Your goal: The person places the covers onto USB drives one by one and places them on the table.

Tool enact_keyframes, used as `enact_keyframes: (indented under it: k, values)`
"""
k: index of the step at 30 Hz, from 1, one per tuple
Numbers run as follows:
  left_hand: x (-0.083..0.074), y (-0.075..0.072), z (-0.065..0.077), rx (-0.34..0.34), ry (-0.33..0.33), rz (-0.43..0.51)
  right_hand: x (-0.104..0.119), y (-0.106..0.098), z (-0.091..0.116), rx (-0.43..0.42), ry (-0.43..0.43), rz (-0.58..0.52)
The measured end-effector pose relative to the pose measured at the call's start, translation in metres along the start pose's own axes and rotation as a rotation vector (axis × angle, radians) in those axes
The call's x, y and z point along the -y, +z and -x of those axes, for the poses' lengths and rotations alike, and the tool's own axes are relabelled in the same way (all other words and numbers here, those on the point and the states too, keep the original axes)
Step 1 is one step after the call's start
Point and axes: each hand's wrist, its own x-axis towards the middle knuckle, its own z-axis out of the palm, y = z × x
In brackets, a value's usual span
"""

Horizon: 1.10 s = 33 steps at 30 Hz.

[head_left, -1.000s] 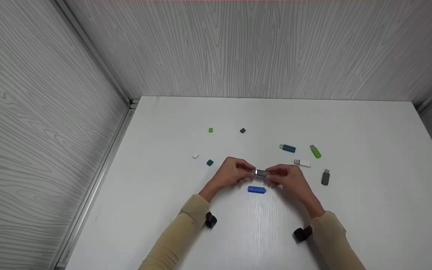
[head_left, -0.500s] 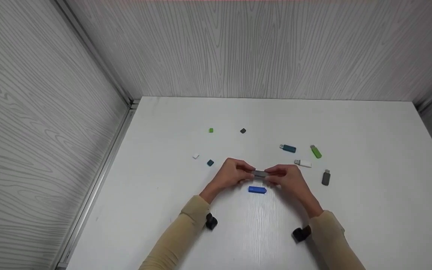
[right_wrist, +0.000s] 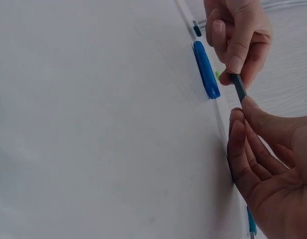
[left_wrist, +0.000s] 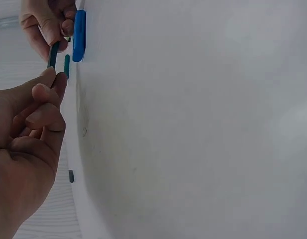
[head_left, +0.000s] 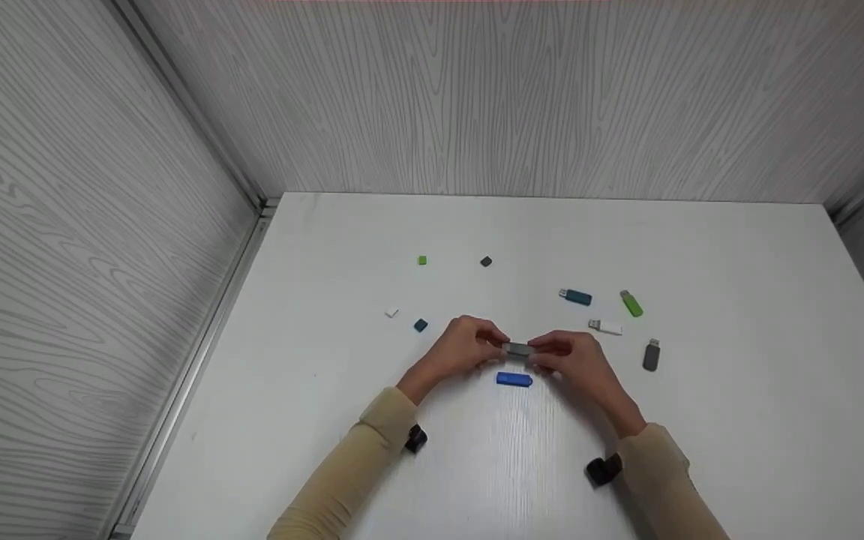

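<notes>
Over the middle of the table, both hands hold one grey USB stick (head_left: pixel 518 349) level between them. My left hand (head_left: pixel 458 351) pinches its left end between thumb and fingers. The right hand (head_left: pixel 574 358) pinches the opposite end the same way. No metal plug shows along the visible part of the stick; fingertips cover both ends. From the left wrist view, the stick appears as a dark narrow edge (left_wrist: pixel 53 56) between the two thumbs. Just below it in the head view lies a blue USB stick (head_left: pixel 514 379) on the table, no metal plug showing.
Right of the hands lie uncapped USB sticks: teal (head_left: pixel 576 297), green (head_left: pixel 631 303), white (head_left: pixel 606 327) and dark grey (head_left: pixel 652 355). To the left and behind are small caps: green (head_left: pixel 422 260), dark grey (head_left: pixel 486 262), white (head_left: pixel 392 312) and teal (head_left: pixel 421 325). Wood-grain panels (head_left: pixel 477 97) enclose the table.
One second ago bright metal showed between the grey cap and the stick's body. The hands have come slightly closer together, and that metal is now out of sight.
</notes>
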Motion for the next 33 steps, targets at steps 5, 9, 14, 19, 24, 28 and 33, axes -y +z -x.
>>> enact_keyframes:
  k: [5,9,14,19,24,28,33]
  values:
    - [0.0020,0.0011,0.0003,0.019,0.014,0.001,-0.0006,0.0004,-0.0005,0.004,0.023,-0.011]
    - [0.0028,0.0017,0.0003,0.030,0.019,0.011,-0.0001,-0.0001,-0.0006,0.011,0.037,-0.024]
    - [0.0021,0.0006,0.0007,0.034,0.042,-0.038,0.0021,-0.0004,0.0010,0.012,0.026,0.020]
    - [0.0009,-0.0001,0.0033,0.027,0.040,-0.101,0.0041,0.0011,0.0028,0.005,0.010,0.085]
    - [-0.0003,0.0006,0.0058,0.031,0.022,-0.119,0.0033,0.0018,0.0037,-0.006,-0.026,0.132]
    - [-0.0018,0.0000,0.0086,0.041,0.030,-0.125,0.0030,0.0022,0.0041,-0.006,-0.052,0.143]
    - [-0.0021,0.0001,0.0093,0.050,0.030,-0.126,0.0040,0.0019,0.0048,0.005,-0.050,0.152]
